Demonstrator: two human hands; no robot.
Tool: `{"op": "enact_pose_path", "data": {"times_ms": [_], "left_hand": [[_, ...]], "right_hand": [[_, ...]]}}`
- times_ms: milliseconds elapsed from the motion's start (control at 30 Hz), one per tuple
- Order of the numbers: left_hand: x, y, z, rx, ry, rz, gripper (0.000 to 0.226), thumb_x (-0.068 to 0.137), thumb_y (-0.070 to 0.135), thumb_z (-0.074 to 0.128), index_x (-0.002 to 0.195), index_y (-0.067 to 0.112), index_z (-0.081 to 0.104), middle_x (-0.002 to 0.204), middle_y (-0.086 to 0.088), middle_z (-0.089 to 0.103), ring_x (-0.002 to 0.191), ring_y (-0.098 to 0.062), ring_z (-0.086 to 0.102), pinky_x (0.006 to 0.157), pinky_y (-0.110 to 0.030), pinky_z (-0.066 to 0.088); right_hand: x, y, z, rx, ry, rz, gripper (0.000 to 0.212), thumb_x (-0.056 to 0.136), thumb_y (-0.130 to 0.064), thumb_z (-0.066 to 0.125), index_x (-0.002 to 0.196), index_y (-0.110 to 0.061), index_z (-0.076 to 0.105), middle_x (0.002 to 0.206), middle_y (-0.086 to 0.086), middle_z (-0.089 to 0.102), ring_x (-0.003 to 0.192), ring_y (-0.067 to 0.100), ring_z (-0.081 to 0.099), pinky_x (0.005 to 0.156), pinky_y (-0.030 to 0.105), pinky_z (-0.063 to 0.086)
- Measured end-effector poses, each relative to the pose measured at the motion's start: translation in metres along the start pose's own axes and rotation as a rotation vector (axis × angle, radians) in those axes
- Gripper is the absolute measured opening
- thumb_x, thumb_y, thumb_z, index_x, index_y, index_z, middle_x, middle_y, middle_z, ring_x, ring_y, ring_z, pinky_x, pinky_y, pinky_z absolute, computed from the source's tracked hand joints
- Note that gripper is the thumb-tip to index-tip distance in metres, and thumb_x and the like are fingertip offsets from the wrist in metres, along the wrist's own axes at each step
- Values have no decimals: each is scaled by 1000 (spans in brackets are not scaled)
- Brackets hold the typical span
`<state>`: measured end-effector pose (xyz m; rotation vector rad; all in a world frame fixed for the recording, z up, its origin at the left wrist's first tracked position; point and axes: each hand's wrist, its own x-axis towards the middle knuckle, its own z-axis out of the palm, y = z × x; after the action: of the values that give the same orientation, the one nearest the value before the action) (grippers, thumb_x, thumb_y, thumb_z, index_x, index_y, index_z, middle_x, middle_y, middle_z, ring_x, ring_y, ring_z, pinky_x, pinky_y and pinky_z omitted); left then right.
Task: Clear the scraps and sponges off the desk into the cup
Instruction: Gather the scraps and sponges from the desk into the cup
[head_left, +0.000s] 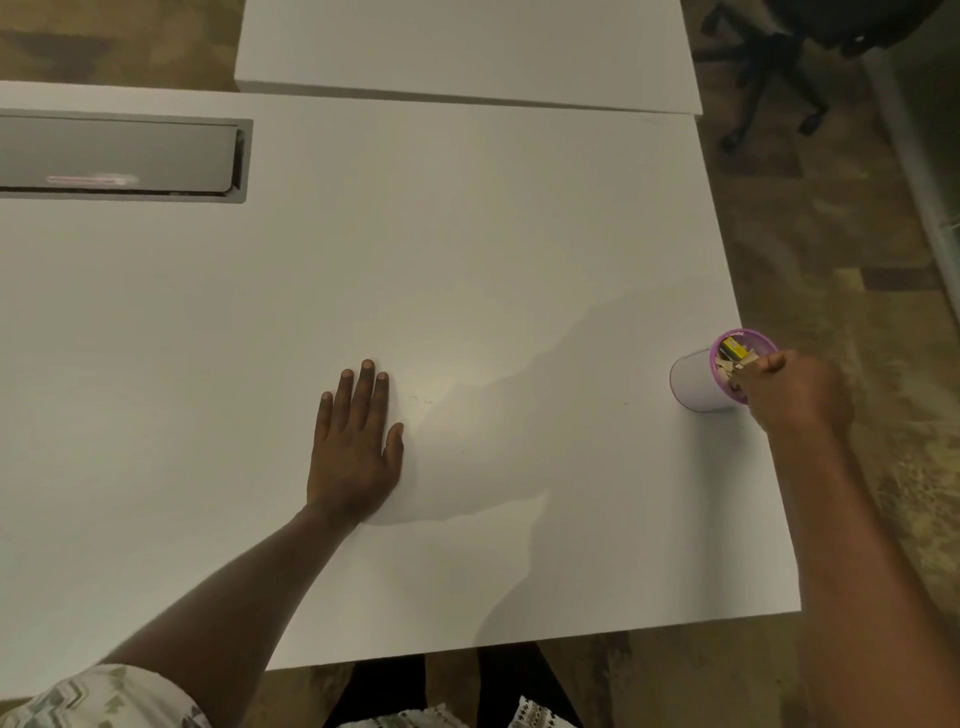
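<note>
A white cup (693, 382) with a purple rim stands near the right edge of the white desk (467, 260). Inside it I see a yellow sponge (737, 349) and pale paper scraps (724, 364). My right hand (795, 395) is over the cup's mouth, fingers bunched together at the rim; whether they pinch a scrap is hidden. My left hand (356, 441) lies flat on the desk at the middle, palm down, fingers spread, holding nothing.
A grey cable hatch (119, 156) is set into the desk at the far left. A second white desk (467, 47) abuts behind. An office chair base (769, 78) stands on the carpet at the top right. The desk's right edge runs just beyond the cup.
</note>
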<state>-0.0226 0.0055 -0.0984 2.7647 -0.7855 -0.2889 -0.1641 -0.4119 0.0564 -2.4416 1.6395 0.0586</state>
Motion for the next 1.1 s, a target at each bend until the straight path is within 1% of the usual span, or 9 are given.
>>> {"op": "enact_pose_path", "data": {"times_ms": [200,333,433,533,567,667,700,900,1100], "left_hand": [[0,0,0,6,-4,0,66,103,39,26,162,16,8,170,0,-2,157,-21,-4,127,-49,10],[0,2,-1,-4,0,4,66,103,39,27,162,16,8,170,0,-1,157,-21,-4,127,-48,10],[0,2,-1,2,-1,8,66,104,39,28,162,16,8,170,0,-2,157,-22,-4,127,-48,9],[0,2,-2,17,-5,12,66,104,39,28,162,16,7,170,-1,-2,157,-22,-5,127,-48,10],[0,2,-2,15,-3,13,66,104,39,29,162,16,7,170,-1,-2,157,-22,-5,127,-48,10],[0,2,-3,-9,10,16,66,104,37,34,162,16,8,170,-2,0,157,-22,-4,127,-48,10],[0,2,-3,-8,10,16,67,105,37,35,162,16,8,170,-1,-1,157,-22,-4,127,-49,10],[0,2,-4,-7,12,24,67,106,38,34,162,16,6,170,-2,-2,157,-22,-6,127,-48,10],[-1,1,-3,-19,32,30,66,106,37,35,162,14,9,170,-4,1,157,-23,-4,127,-48,11]], "right_hand": [[2,7,1,-8,19,-30,22,94,-23,58,100,-6,71,99,24,68,79,35,53,69,33,40],[-9,-5,-1,99,139,-85,19,91,-23,56,95,-11,70,98,18,69,89,38,60,73,33,40],[-33,-35,1,254,138,-272,11,91,-21,61,93,-15,70,89,6,68,76,21,55,69,21,35],[-71,-75,27,413,-3,-480,11,87,-9,64,88,-19,69,83,-3,66,63,6,54,61,6,37],[-84,-89,41,433,-65,-524,12,86,-9,65,86,-20,69,82,-5,65,64,4,55,63,5,39],[-122,-123,86,369,-197,-686,5,84,-20,67,83,-24,67,80,-7,63,71,14,58,67,29,49],[-133,-131,98,323,-224,-740,2,84,-23,66,85,-26,66,80,-8,62,75,15,57,65,31,49],[-157,-166,142,121,-226,-947,3,88,-24,63,90,-24,65,85,-7,61,80,19,54,59,29,42],[-152,-178,151,-3,-150,-1039,7,83,-18,69,78,-17,64,73,0,60,65,25,54,51,29,38]]}}
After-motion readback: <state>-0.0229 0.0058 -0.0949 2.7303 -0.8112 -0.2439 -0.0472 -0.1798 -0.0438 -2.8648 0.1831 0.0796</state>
